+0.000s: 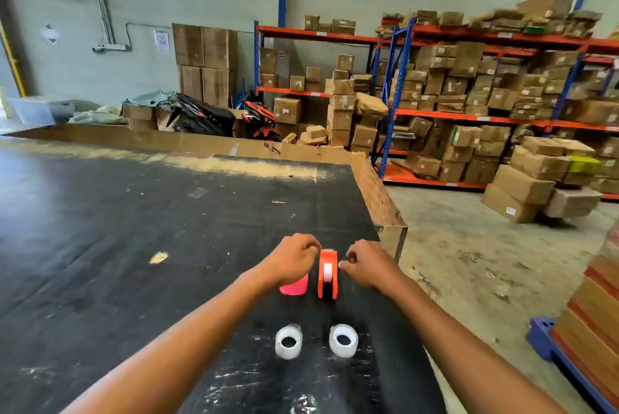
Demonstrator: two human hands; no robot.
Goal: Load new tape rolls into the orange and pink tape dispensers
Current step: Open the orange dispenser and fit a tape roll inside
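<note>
An orange tape dispenser (327, 274) stands upright on the black table (134, 229), a white strip showing in its slot. My left hand (294, 258) touches its left top edge with pinched fingers. My right hand (365, 263) touches its right side with fingertips. A pink tape dispenser (294, 288) stands just left of the orange one, mostly hidden under my left hand. Two clear tape rolls lie nearer to me: one (288, 341) on the left, one (343, 340) on the right.
The table's right edge (388, 212) has a raised cardboard rim; concrete floor lies beyond. Racks of cardboard boxes (485, 95) fill the back right. A blue pallet with stacked goods (569, 346) sits at the right.
</note>
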